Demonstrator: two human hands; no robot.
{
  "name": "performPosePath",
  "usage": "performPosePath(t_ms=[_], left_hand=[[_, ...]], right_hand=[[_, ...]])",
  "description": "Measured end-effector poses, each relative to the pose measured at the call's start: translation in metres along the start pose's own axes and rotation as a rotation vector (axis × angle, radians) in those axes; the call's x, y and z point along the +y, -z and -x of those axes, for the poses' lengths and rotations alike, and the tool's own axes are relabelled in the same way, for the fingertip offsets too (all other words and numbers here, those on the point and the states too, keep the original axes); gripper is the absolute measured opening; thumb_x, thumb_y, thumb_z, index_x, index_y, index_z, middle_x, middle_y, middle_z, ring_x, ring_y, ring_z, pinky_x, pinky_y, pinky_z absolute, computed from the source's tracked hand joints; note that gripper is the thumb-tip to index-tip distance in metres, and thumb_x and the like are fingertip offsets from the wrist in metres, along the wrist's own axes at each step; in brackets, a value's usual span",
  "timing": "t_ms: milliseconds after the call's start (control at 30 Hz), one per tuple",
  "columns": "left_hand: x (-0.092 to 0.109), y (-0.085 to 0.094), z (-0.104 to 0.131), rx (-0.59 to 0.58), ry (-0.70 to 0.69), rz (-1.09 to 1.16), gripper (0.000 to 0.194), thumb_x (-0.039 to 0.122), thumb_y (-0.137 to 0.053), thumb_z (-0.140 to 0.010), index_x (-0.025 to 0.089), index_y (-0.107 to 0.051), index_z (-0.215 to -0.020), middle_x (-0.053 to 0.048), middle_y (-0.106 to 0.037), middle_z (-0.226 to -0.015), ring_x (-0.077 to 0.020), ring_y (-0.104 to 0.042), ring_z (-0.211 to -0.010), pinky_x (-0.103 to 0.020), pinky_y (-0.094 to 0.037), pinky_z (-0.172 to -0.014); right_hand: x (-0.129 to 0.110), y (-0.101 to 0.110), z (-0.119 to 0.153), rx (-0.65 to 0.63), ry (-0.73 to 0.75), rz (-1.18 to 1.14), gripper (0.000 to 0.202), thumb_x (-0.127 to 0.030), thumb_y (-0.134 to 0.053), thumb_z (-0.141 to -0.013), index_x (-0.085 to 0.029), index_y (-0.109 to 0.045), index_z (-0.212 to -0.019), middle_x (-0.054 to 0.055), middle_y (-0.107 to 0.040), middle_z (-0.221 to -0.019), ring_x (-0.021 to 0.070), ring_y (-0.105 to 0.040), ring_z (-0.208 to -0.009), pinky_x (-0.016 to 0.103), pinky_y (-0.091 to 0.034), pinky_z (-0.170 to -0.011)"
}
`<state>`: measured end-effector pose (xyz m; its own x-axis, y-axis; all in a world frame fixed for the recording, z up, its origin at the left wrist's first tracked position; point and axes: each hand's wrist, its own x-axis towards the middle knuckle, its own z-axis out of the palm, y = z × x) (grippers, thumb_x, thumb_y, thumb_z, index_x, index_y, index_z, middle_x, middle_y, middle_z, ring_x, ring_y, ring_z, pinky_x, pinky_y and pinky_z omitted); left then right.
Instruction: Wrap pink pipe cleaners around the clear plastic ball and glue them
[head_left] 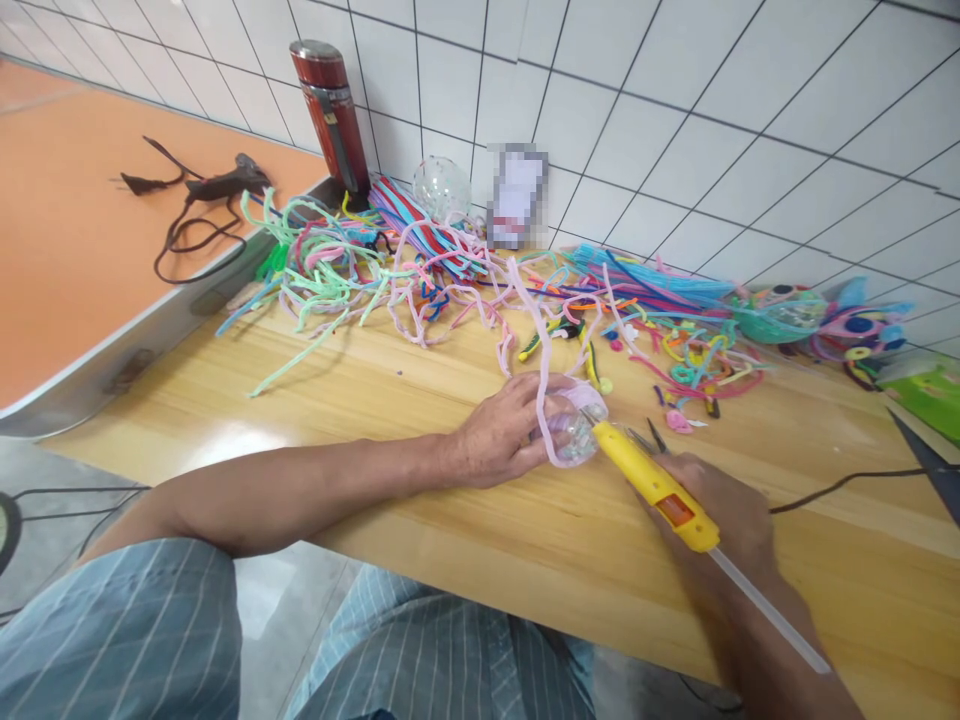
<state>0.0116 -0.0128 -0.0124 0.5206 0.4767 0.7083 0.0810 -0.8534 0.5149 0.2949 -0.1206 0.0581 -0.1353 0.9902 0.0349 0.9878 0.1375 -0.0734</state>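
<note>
Glue gun tip meets a fuzzy-wrapped clear ball

Nearest the person, striped blue cloth (420, 660) lies in soft folds below the smooth, pale-grained wooden table (480, 540). The right hand (720, 500) is closed round a hard yellow glue gun (656, 485), a straight translucent glue stick (769, 605) jutting from its rear. Beside that hand is a pointed metal tool (657, 436), possibly tweezers; the view is blurred there.

The left hand (499, 430) has its fingers curled and clamped on the clear ball (576, 436), at the clock's centre, above the wood. The ball is round and glossy, with a fuzzy lilac pipe cleaner (543, 350) looping from it toward 12 o'clock. The gun's nozzle reaches it from 4 o'clock.

Farther off, yellow-and-black pliers (590, 360) lie at 12 and curly fuzzy scraps (697, 362) at 2. Past them at 2 sits a rounded green ornament (784, 314); mint pipe cleaners (322, 275) tangle at 10.

Along the glossy square-tiled wall (675, 120), a flat phone (517, 195) leans near 12, a transparent speckled sphere (441, 188) sits at 11, and a cylindrical red flask (328, 115) stands between 10 and 11.
</note>
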Motion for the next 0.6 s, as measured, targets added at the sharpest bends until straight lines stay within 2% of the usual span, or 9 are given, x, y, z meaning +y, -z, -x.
performPosePath(t_ms=[100,167,267,433,600], left_hand=[[0.0002,-0.0004,-0.0002,0.010,-0.010,-0.001,0.031,0.030,-0.060,-0.107,0.023,-0.053,-0.136,-0.016,-0.061,-0.146,-0.0274,-0.063,-0.138,-0.052,-0.056,-0.118],[0.0001,-0.0006,-0.0003,0.023,-0.024,-0.009,0.031,0.029,-0.061,-0.106,0.023,-0.054,-0.135,-0.016,-0.062,-0.144,-0.0270,-0.064,-0.137,-0.051,-0.056,-0.118],[0.0003,-0.0003,-0.0005,0.028,-0.027,-0.010,0.032,0.029,-0.062,-0.106,0.022,-0.053,-0.136,-0.017,-0.062,-0.144,-0.0274,-0.064,-0.137,-0.052,-0.056,-0.118],[0.0015,0.0010,-0.0009,0.006,-0.020,-0.015,0.029,0.029,-0.059,-0.107,0.024,-0.052,-0.135,-0.016,-0.061,-0.146,-0.0286,-0.064,-0.136,-0.053,-0.056,-0.118],[0.0015,0.0009,-0.0010,0.017,-0.031,-0.014,0.028,0.029,-0.060,-0.107,0.022,-0.054,-0.133,-0.017,-0.062,-0.144,-0.0283,-0.064,-0.135,-0.051,-0.056,-0.117]], right_hand=[[-0.0034,-0.0002,0.0032,-0.035,0.013,0.020,0.027,-0.037,-0.053,-0.101,-0.028,-0.072,-0.084,0.007,-0.078,-0.078,0.0239,-0.077,-0.077,0.033,-0.048,-0.069],[-0.0051,-0.0003,0.0062,0.022,-0.022,0.033,0.030,-0.037,-0.049,-0.104,-0.028,-0.073,-0.089,0.008,-0.080,-0.084,0.0250,-0.079,-0.083,0.034,-0.049,-0.073],[-0.0030,0.0004,0.0069,0.070,-0.012,-0.001,0.027,-0.037,-0.052,-0.103,-0.029,-0.077,-0.104,0.010,-0.084,-0.098,0.0260,-0.081,-0.090,0.033,-0.051,-0.074],[0.0011,-0.0003,0.0017,-0.067,0.008,-0.024,0.026,-0.038,-0.056,-0.100,-0.027,-0.076,-0.088,0.007,-0.081,-0.080,0.0229,-0.078,-0.071,0.032,-0.045,-0.061],[-0.0015,-0.0044,0.0034,0.023,-0.010,0.004,0.027,-0.037,-0.054,-0.102,-0.026,-0.077,-0.094,0.007,-0.081,-0.085,0.0236,-0.079,-0.081,0.031,-0.047,-0.066]])
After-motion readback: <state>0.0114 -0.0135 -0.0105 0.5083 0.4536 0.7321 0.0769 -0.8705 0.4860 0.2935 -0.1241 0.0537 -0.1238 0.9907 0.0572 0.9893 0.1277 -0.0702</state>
